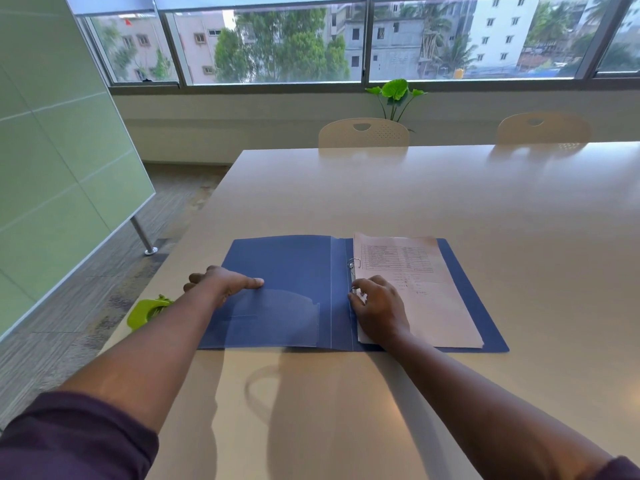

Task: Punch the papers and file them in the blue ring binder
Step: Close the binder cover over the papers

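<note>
The blue ring binder (287, 268) lies open and flat on the table near me. A stack of printed papers (426, 282) sits on its right half, threaded on the upper metal ring (354, 263). My left hand (225, 280) grips the left cover's outer edge, thumb flat on top. My right hand (375, 303) rests on the papers' left margin, its fingers curled around the lower ring, which is mostly hidden. The green hole punch (147, 311) lies at the table's left edge, just beyond my left forearm.
The pale table (415, 195) stretches far and right. Two cream chairs (363, 133) stand at its far side, with a potted plant (396, 95) under the window. A green glass partition (52, 168) stands left over the carpeted floor.
</note>
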`<state>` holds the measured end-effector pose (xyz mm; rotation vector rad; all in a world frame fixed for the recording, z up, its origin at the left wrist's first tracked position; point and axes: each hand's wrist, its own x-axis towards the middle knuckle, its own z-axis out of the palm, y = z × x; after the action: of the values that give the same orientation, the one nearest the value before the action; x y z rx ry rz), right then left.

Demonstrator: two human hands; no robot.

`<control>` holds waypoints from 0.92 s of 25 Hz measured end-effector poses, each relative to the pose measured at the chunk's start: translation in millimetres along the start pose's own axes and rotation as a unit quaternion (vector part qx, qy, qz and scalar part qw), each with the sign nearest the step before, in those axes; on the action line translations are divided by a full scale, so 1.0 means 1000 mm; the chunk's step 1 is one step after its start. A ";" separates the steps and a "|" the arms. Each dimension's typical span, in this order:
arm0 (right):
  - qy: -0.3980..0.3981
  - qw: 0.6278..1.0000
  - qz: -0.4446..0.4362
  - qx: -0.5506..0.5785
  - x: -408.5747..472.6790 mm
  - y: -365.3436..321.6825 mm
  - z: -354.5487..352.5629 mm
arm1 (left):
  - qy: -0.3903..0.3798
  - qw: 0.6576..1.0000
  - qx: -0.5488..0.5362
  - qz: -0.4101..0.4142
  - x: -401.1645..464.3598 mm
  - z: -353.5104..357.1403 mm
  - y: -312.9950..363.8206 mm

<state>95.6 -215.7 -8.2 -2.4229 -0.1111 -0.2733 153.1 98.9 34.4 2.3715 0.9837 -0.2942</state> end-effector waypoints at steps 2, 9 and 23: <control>0.000 1.000 0.001 -0.001 0.001 0.001 0.000 | -0.007 0.999 -0.036 0.000 0.006 -0.003 -0.003; -0.001 1.000 0.003 0.003 0.001 0.002 0.001 | 0.021 0.996 0.011 0.084 -0.006 -0.040 0.006; -0.013 1.000 0.015 0.009 0.005 -0.001 -0.002 | -0.089 0.927 -0.126 0.341 -0.134 -0.116 0.113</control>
<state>100.1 -216.6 -5.1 -2.4098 -0.0876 -0.2251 136.6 20.3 229.0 2.2358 0.0695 -0.1006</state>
